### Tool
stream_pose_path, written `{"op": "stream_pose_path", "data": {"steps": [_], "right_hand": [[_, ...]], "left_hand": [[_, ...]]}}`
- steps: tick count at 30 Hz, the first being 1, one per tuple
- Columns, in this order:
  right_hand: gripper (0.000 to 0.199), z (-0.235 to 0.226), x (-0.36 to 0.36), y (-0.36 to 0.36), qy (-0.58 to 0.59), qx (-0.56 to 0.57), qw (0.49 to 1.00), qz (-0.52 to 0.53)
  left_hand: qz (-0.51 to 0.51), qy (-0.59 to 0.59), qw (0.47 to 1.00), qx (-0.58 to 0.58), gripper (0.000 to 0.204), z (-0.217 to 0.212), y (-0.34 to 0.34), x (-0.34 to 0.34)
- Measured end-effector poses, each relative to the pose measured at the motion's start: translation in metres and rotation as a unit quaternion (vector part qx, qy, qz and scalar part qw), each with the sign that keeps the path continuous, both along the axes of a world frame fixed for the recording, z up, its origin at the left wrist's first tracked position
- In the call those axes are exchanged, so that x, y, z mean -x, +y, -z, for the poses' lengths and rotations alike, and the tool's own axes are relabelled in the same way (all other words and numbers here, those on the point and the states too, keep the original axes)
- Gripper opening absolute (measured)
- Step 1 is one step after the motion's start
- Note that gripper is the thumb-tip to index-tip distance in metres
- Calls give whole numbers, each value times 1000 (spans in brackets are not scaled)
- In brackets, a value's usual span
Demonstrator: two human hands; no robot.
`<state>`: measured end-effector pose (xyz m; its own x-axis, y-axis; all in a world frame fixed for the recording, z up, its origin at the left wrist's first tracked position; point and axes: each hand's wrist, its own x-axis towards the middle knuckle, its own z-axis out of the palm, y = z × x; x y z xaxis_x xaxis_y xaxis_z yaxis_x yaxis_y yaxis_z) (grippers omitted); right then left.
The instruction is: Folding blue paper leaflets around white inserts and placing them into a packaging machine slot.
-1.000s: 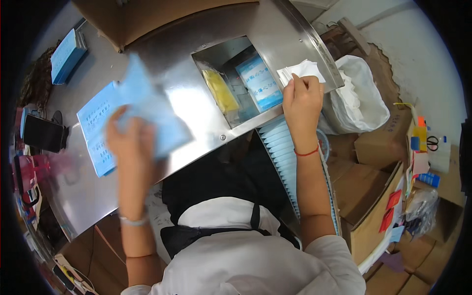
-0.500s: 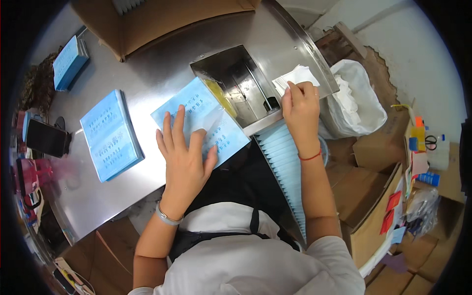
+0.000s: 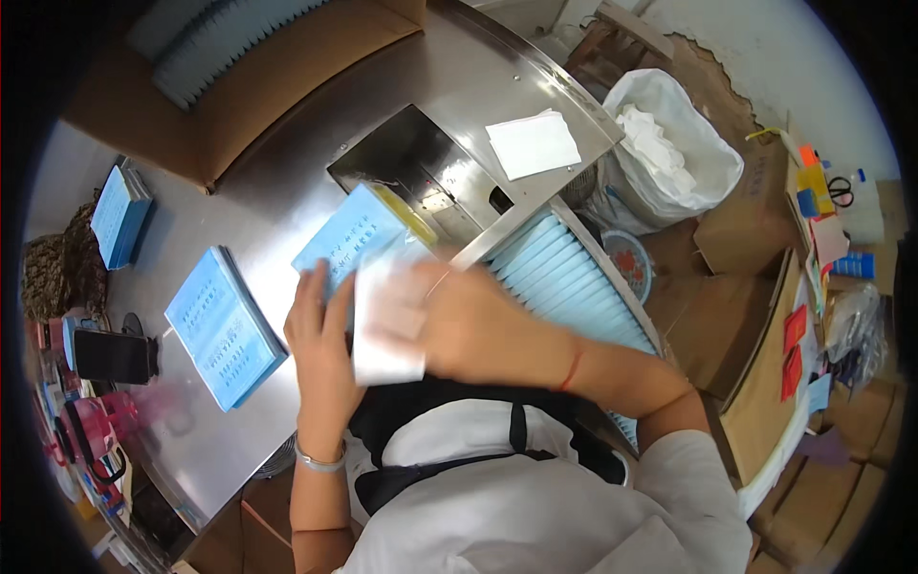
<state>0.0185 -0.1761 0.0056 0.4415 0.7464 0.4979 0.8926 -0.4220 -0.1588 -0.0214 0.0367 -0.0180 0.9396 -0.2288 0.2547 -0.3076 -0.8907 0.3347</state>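
A blue printed plastic packet (image 3: 349,231) lies at the table's near edge, beside the sunken metal opening. My left hand (image 3: 320,325) rests on its left part with fingers stretched out; the thumb is hidden. Over the packet's right part, my right hand (image 3: 478,323), smeared by motion, holds a white paper sheet (image 3: 387,364). The sheet covers much of the packet and part of my left hand. A small stack of white paper sheets (image 3: 534,143) lies on the table beyond the opening, away from both hands.
A sunken metal opening (image 3: 402,153) has a yellow piece (image 3: 406,212) at its near side. Stacked blue packets (image 3: 225,325) lie left, with more (image 3: 120,215) beyond. A cardboard box (image 3: 287,96) stands at the back, a white-lined bin (image 3: 708,177) right, and a blue-filled tray (image 3: 564,277) below.
My right hand has moved left from the white stack, bringing a white paper sheet over the blue packet. My left hand stays at the packet. The whole view has shifted somewhat.
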Motion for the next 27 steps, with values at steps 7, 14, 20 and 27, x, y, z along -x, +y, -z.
{"op": "stream_pose_path", "data": {"steps": [7, 14, 20, 27], "right_hand": [[20, 31, -40, 61, 39, 64, 989, 128], [33, 10, -75, -39, -47, -105, 891, 438], [22, 2, -36, -63, 199, -164, 919, 298], [18, -45, 21, -48, 476, -330, 805, 125]], "left_hand": [[-69, -46, 995, 53, 37, 6, -10, -3], [-74, -36, 997, -6, 24, 5, -17, 5], [-46, -117, 961, 248, 33, -3, -25, 0], [100, 146, 805, 566, 58, -42, -94, -8]]}}
